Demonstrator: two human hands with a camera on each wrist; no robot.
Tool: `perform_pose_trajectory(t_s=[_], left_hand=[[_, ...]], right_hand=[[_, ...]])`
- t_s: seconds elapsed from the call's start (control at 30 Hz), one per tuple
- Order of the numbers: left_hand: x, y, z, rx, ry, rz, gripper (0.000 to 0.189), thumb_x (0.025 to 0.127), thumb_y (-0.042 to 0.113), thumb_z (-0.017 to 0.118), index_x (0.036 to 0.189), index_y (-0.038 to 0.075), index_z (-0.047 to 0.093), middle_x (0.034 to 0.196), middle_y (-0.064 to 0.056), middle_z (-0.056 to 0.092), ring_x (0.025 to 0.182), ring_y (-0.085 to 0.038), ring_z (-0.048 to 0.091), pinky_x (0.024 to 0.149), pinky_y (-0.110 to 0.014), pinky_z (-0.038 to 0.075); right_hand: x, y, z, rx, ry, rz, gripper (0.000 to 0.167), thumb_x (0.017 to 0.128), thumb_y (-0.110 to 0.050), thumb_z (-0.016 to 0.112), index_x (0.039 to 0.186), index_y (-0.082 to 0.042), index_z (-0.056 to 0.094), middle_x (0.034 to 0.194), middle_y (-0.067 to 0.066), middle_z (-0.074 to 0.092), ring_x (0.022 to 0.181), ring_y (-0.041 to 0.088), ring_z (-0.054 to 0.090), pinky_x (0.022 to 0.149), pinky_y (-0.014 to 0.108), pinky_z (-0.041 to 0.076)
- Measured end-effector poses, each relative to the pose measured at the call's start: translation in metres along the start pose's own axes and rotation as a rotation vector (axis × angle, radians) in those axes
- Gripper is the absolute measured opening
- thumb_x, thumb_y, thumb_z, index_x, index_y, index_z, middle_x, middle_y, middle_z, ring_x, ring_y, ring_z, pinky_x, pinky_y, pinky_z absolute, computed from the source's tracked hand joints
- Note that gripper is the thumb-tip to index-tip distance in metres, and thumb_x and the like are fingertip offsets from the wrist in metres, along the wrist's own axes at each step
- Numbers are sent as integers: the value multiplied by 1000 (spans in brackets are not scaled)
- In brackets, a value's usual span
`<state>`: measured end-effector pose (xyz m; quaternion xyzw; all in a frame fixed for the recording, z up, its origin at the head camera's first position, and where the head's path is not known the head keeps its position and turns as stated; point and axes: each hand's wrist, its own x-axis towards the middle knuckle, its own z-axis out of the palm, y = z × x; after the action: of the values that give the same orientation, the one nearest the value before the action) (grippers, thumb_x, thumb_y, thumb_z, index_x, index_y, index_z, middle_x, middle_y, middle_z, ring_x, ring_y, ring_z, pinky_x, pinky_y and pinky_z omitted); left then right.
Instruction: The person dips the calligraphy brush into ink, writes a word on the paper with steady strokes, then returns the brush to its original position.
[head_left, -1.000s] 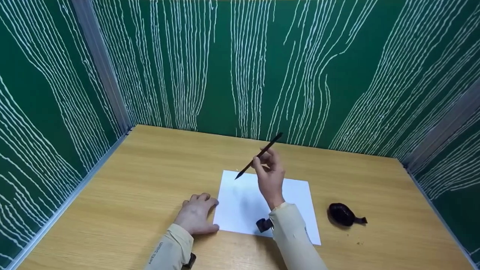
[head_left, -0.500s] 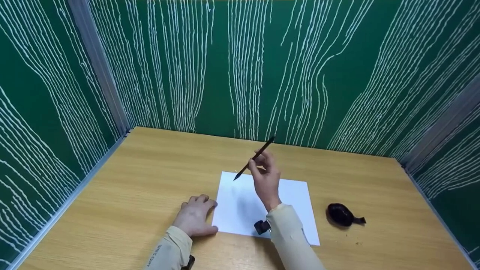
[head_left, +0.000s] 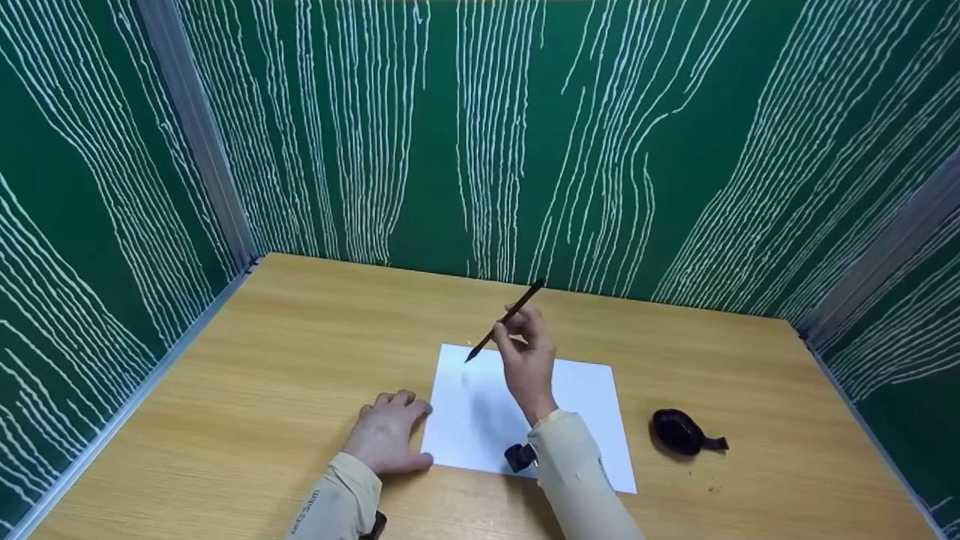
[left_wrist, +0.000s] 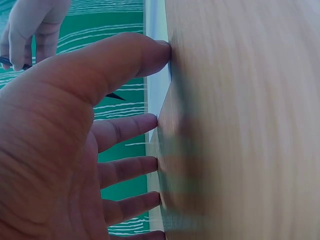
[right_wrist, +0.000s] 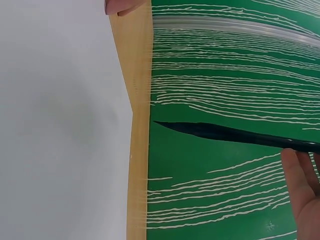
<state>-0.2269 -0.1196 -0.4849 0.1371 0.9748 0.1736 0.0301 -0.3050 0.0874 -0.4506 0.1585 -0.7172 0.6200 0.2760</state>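
My right hand pinches a slim dark paintbrush between thumb and fingers, over a white sheet of paper. The brush slants, its pointed tip down to the left, near the sheet's far left corner. In the right wrist view, the dark brush head tapers to a fine point. Spread out, the fingers of my left hand rest their tips on the table at the left side of the paper. Its thumb lies right at the sheet's edge in the left wrist view. Faint grey shading shows on the paper.
A black oval dish with a short handle stands on the wooden table, right of the paper. Small crumbs lie nearer me. Green walls with white wavy lines enclose the table at the back and sides.
The right hand has shifted slightly left and toward me, and the brush's upper end has dipped a little. The left hand keeps its place by the sheet. The head view has shifted slightly.
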Motion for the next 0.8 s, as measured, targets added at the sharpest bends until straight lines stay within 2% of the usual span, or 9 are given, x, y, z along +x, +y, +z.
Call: perform_pose_trajectory(t_s=[0.2,0.37,0.63,0.8], left_hand=[[1,0,1,-2,-8,3,70,66,45,75,128,17,59,136,-14,52,126,-39,45,99,-60,39],[-1,-2,1,-4,-13,-7,71,66,46,75,129,17,58,137,-14,51,127,-39,44,100,-61,38],[-3,-3,1,3,-3,-4,71,66,45,76,128,17,58,137,-14,51,126,-39,45,99,-62,38],[-1,-1,1,-2,1,-3,70,65,44,76,128,17,59,136,-14,51,126,-39,45,99,-61,38]], right_hand=[[-1,2,-1,12,-21,32,23,92,-8,62,113,-16,58,91,4,63,88,18,65,74,29,58],[-1,2,1,26,-38,68,23,92,-9,62,113,-17,58,94,9,65,89,22,65,75,29,58],[-3,3,5,4,-50,118,24,91,-6,62,113,-14,58,94,11,64,93,27,66,75,27,57],[-3,-7,3,-22,-56,123,23,91,-1,61,113,-8,57,97,19,65,93,31,66,74,26,57]])
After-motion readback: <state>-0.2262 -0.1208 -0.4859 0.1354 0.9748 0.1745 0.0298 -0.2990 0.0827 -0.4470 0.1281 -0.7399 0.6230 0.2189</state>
